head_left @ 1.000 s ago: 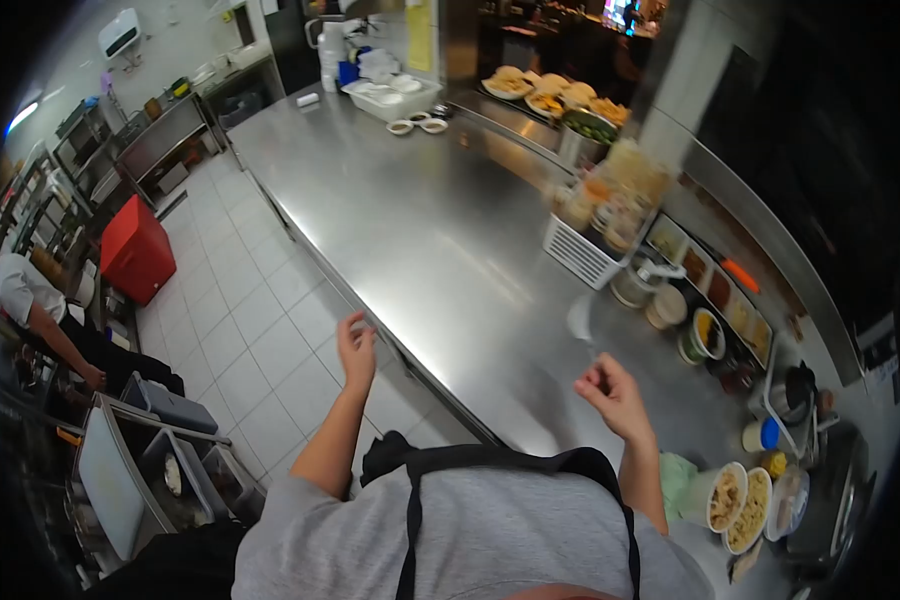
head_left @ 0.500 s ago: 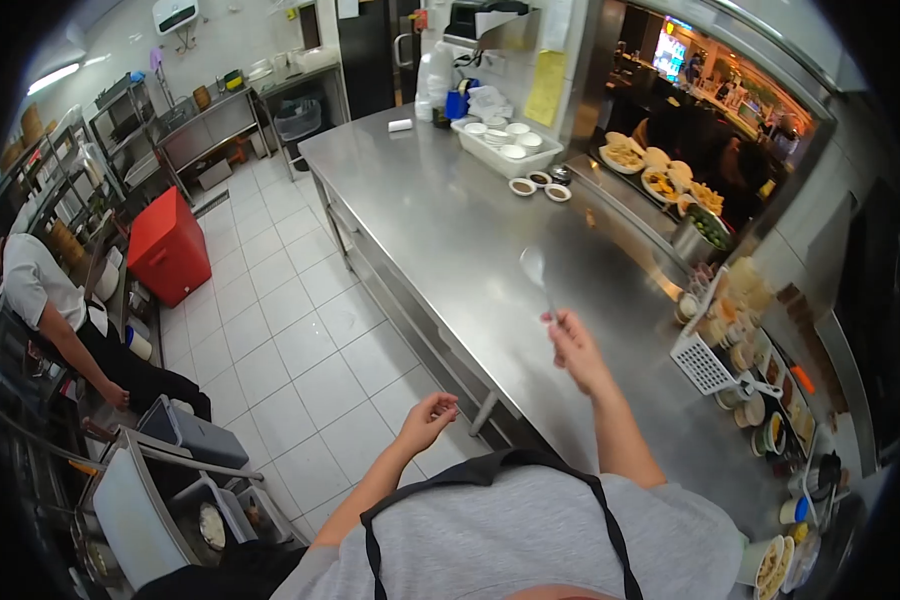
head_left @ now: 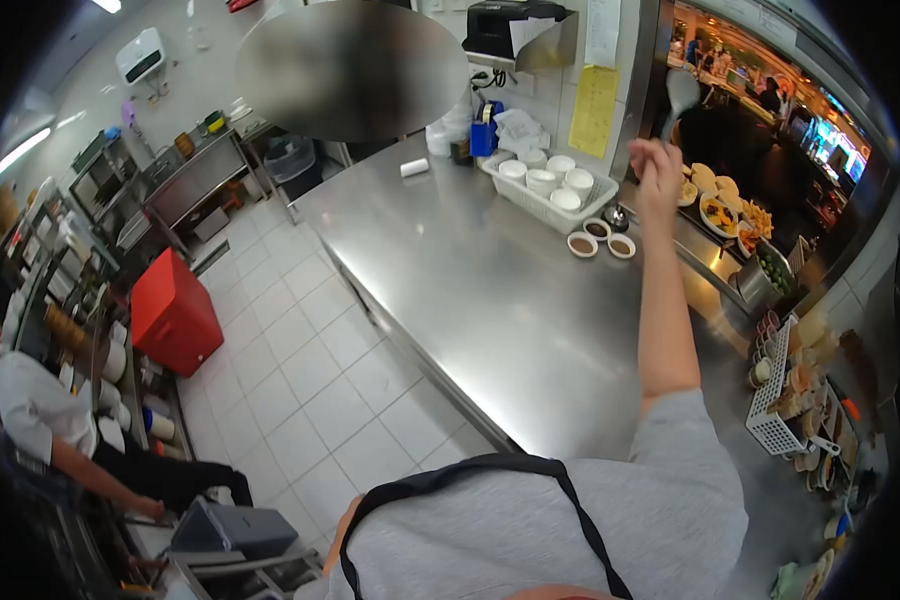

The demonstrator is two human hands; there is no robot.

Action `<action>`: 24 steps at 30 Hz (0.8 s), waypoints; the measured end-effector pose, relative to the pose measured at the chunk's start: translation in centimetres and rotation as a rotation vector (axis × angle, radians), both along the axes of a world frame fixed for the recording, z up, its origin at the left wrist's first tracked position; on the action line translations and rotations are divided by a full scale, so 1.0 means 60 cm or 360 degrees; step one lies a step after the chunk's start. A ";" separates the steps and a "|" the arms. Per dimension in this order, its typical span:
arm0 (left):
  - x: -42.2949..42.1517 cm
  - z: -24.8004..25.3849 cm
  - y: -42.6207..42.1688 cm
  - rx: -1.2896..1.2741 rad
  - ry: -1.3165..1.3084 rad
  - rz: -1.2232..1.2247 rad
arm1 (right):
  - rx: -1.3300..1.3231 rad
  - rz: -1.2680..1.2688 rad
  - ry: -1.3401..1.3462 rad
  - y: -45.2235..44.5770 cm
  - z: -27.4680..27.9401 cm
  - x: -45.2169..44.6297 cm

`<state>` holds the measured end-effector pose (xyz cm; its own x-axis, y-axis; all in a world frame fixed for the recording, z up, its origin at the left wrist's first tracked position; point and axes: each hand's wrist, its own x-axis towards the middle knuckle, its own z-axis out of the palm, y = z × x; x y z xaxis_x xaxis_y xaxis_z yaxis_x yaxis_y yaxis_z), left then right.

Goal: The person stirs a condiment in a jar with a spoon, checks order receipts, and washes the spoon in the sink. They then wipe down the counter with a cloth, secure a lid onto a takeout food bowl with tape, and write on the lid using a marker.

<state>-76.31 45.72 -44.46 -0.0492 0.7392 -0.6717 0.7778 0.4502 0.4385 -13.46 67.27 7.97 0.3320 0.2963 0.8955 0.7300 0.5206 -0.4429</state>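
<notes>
My right hand [head_left: 657, 175] is raised at the end of an outstretched arm, level with the serving window, its fingers closed around the handle of a spoon [head_left: 682, 92]. The spoon's wide, pale bowl points up in front of the window opening. Below the hand on the steel counter [head_left: 470, 290] are three small white dishes of dark sauce [head_left: 582, 245]. Close by them sits a white basket [head_left: 545, 212] of stacked white bowls. My left hand is out of the picture; only a bit of that arm [head_left: 340, 530] shows beside my grey shirt.
Plates of food [head_left: 720, 213] line the window ledge, with a metal pot of greens [head_left: 767, 278] near them. A white perforated basket [head_left: 775, 415] stands at the right. Across the tiled floor are a red box [head_left: 175, 315] and a person in a white shirt [head_left: 40, 405].
My right hand has risen from above the counter toward the window, carrying the spoon. My left hand has dropped out of view. The camera has turned, shifting the scene.
</notes>
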 end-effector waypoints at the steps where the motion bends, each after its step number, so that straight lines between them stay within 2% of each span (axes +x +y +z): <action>1: -0.017 0.016 0.010 -0.0131 0.0019 0.0127 | 0.0044 -0.0112 -0.0065 0.052 0.028 0.001; 3: -0.035 0.045 0.036 -0.0259 -0.0001 0.0343 | 0.0296 -0.0322 -0.0394 0.161 0.082 0.014; 5: -0.047 0.057 0.082 -0.0303 -0.0057 0.0474 | 0.0252 -0.0263 -0.0286 0.252 0.132 0.007; 10: -0.046 0.051 0.252 -0.0250 -0.0273 0.0518 | 0.0201 -0.0613 -0.0281 0.443 0.229 0.024; 12: -0.057 0.051 0.347 -0.0151 -0.0385 0.0494 | -0.0059 -0.0927 -0.0187 0.496 0.261 0.028; 13: -0.066 0.056 0.397 -0.0091 -0.0439 0.0493 | -0.0032 -0.0972 -0.0189 0.515 0.275 0.025; 15: -0.091 0.076 0.504 0.0079 -0.0566 0.0500 | -0.0254 -0.1128 0.0135 0.551 0.301 0.005; 16: -0.105 0.090 0.556 0.0179 -0.0630 0.0521 | -0.0392 -0.1071 0.0307 0.561 0.318 -0.004; 19: -0.123 0.194 0.711 0.0513 -0.0744 0.0520 | -0.0610 -0.1235 0.0398 0.598 0.344 -0.011; 21: -0.110 0.289 0.799 0.0723 -0.0764 0.0450 | -0.0634 -0.1411 0.0404 0.639 0.355 0.010; 24: -0.046 0.466 0.879 0.0772 -0.1075 0.0346 | -0.0675 -0.1354 0.0429 0.659 0.359 0.032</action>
<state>-79.04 98.47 -16.49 0.0737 0.9727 -0.2201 0.1990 0.2019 0.9590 -11.55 106.82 29.50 0.7605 0.1431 0.6333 0.6345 -0.3710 -0.6781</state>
